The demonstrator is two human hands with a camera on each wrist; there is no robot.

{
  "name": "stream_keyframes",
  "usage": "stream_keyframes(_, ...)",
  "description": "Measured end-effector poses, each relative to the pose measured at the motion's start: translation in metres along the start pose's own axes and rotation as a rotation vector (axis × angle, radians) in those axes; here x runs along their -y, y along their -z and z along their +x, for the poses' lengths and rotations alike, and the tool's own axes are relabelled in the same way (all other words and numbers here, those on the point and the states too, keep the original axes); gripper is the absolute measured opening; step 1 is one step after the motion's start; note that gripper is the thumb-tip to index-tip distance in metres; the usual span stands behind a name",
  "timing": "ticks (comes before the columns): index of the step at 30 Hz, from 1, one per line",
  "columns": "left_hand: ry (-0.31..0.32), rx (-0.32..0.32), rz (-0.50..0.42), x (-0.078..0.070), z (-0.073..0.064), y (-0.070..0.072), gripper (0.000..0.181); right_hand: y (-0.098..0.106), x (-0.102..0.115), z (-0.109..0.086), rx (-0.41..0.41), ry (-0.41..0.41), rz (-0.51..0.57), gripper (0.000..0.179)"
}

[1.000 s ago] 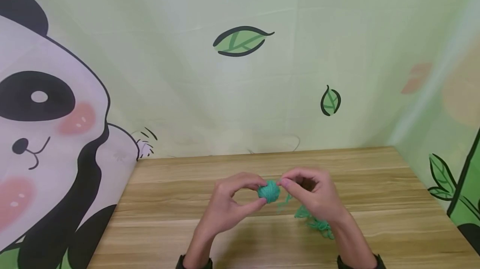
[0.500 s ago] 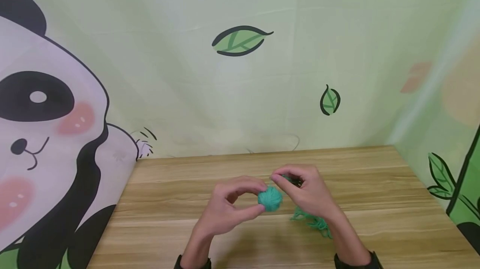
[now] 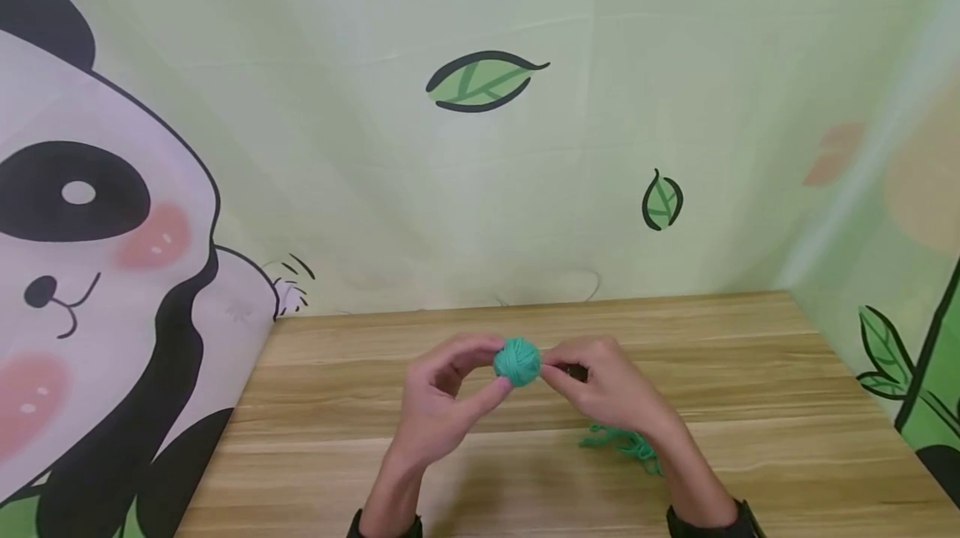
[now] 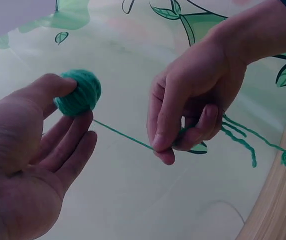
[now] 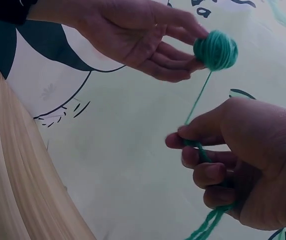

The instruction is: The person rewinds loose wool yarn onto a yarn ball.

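Observation:
A small teal yarn ball point(image 3: 517, 362) is held up over the table between the thumb and fingers of my left hand point(image 3: 442, 405). To its right, my right hand point(image 3: 611, 384) pinches the yarn strand between thumb and forefinger. In the left wrist view the strand point(image 4: 123, 134) runs taut from the ball point(image 4: 79, 92) to those fingertips. More yarn point(image 5: 210, 222) passes through the curled fingers of the right hand point(image 5: 252, 160) and hangs out below, as the right wrist view shows. A loose heap of yarn point(image 3: 637, 448) lies on the table beneath the right wrist.
The wood-grain table point(image 3: 337, 463) meets a pale green cloth backdrop point(image 3: 360, 146) at its far edge. A large panda point(image 3: 112, 213) is printed on the cloth at the left, with leaves printed elsewhere.
The left hand has moved the ball slightly left and up. My right hand has passed over the ball's far side and come back to its right, still pinching the strand.

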State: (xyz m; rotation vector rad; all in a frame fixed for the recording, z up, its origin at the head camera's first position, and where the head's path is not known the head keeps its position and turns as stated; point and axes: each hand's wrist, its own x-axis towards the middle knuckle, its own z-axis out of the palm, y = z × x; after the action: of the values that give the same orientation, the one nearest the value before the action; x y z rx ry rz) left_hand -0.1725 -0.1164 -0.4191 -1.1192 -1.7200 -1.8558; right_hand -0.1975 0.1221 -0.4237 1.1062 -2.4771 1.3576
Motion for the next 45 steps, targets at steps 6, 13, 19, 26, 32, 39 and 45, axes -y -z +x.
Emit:
stream_keyframes(6,-0.002,-0.107,0.152,-0.010,0.008,-0.005,0.036,-0.002,0.007,-0.001,0.140,0.161,0.040,0.016)
stream_keyframes(13,-0.057,-0.123,0.305,-0.019,0.015,-0.010,0.035,0.002,0.026,-0.005,0.113,0.248,0.165,0.018)
stream_keyframes(19,-0.097,-0.076,0.426,-0.015,0.015,-0.010,0.033,0.010,0.050,-0.007,0.056,0.296,0.293,0.026)
stream_keyframes(26,-0.056,0.052,0.402,-0.017,0.013,-0.011,0.031,0.010,0.039,-0.013,-0.018,0.334,0.440,0.028)
stream_keyframes(32,-0.053,0.154,0.273,-0.017,0.012,-0.014,0.028,0.011,0.031,-0.014,-0.152,0.348,0.506,0.019)
stream_keyframes(39,-0.031,0.234,0.108,-0.018,0.008,-0.016,0.029,0.009,0.027,-0.010,-0.310,0.199,0.302,0.024)
stream_keyframes(45,-0.029,0.240,0.016,-0.008,0.002,-0.014,0.031,0.006,0.019,-0.006,-0.288,0.129,0.234,0.020)
